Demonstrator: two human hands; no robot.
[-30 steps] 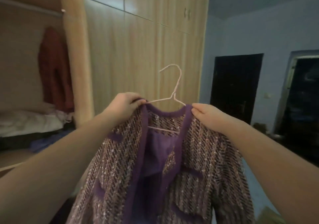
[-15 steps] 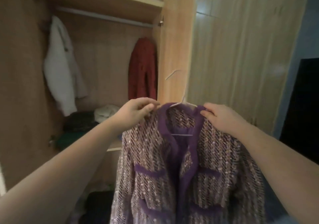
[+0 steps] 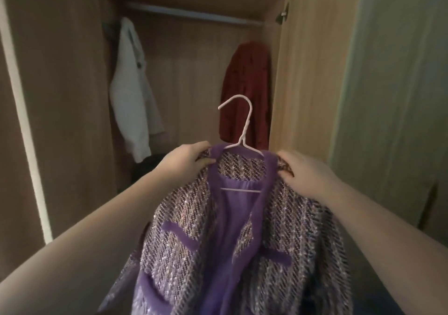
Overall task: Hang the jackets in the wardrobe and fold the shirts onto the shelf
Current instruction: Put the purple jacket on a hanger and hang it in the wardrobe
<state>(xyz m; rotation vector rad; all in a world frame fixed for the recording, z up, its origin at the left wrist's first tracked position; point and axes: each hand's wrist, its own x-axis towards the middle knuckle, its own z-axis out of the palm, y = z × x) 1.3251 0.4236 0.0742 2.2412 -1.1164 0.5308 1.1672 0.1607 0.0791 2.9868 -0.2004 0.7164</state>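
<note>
A purple tweed jacket point(image 3: 189, 230) with violet trim hangs on a white wire hanger point(image 3: 243, 130), held up in front of the open wardrobe. My left hand point(image 3: 188, 159) pinches the jacket's left shoulder beside the collar. My right hand point(image 3: 305, 171) grips the right shoulder. The hanger's hook points up and left, below the wardrobe rail point(image 3: 194, 15). The lower bar of the hanger shows inside the open collar.
A white jacket point(image 3: 132, 91) hangs at the rail's left end and a red jacket point(image 3: 244, 91) at its right end. The open wardrobe door point(image 3: 310, 72) stands at right, a brown side panel point(image 3: 55, 96) at left. Dark folded clothes point(image 3: 148, 166) lie low inside.
The view has swung left from the closed doors to the open wardrobe and come closer. Both hands keep their hold, and the jacket now faces the hanging space between the white and red jackets.
</note>
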